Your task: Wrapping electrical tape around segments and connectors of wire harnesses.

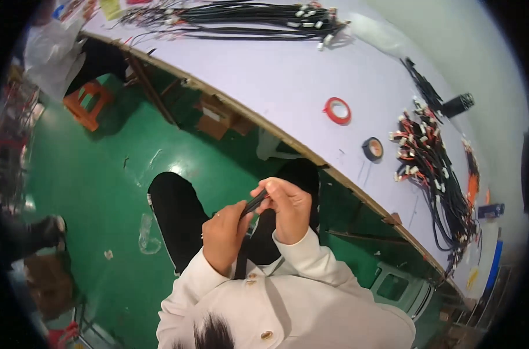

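Because the black cable-like piece (254, 205) is slim and, in my judgement, apt to flex, I am holding it at two places — above my dark-clad legs (177, 215) and apart from the table (264, 75). My left hand (221, 234) is gripping the lower length, fingers curled snugly round it, no gap showing. My right hand (289, 214) is pinching the upper end between thumb and forefinger, tips brought together; the other fingers are partly hiding one another. Relative to the fingers, the piece is slanting up from beneath the left thumb to the right fingertips, a short dark span showing between. Whether it is one cable or several strands, I cannot tell.

On the table, a red tape roll (329, 112) and a black tape roll (368, 150) are lying near the edge — presumably for easy reach. A loose cable bundle (436, 174) is lying to their right; a straighter cable bundle (241, 14) is resting farther off, probably aligned to limit tangling.
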The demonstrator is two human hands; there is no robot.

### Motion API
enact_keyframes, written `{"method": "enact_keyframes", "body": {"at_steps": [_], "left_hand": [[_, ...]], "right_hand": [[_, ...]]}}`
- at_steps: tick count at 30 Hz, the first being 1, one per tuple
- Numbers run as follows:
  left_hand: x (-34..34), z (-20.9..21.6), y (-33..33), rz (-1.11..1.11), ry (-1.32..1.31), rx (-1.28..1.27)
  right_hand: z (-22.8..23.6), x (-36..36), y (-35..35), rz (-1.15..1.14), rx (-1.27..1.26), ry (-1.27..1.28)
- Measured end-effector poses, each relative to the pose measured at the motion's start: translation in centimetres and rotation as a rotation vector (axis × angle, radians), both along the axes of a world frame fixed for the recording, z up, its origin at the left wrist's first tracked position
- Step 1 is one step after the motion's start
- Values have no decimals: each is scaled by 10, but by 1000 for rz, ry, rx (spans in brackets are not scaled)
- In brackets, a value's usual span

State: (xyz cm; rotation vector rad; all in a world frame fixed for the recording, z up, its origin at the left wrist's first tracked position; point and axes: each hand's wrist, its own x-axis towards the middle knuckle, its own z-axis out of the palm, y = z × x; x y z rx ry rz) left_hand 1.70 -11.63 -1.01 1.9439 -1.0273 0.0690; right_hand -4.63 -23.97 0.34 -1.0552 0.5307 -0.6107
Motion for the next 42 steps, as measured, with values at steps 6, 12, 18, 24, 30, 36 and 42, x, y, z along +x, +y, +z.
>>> {"method": "enact_keyframes", "body": {"at_steps": [6, 12, 18, 24, 30, 36, 42], "left_hand": [[2, 7, -5, -33, 105, -98], [7, 21, -7, -14, 318, -234], [6, 24, 1, -19, 531, -297], [3, 23, 12, -42, 604, -297], [-9, 21, 23, -140, 833, -354], [-20, 18, 37, -199, 849, -190], [-24, 18, 33, -225, 833, -185]], "right_hand": [[45, -2, -42, 250, -336, 81], [70, 9, -170, -45, -1605, 450], [59, 17, -180, 67, -1560, 588], [52, -10, -57, 460, -687, 141], [-23, -12, 4, 424, 380, -39], [-24, -9, 10, 563, 138, 20], [-12, -18, 4, 745, 302, 134]]}}
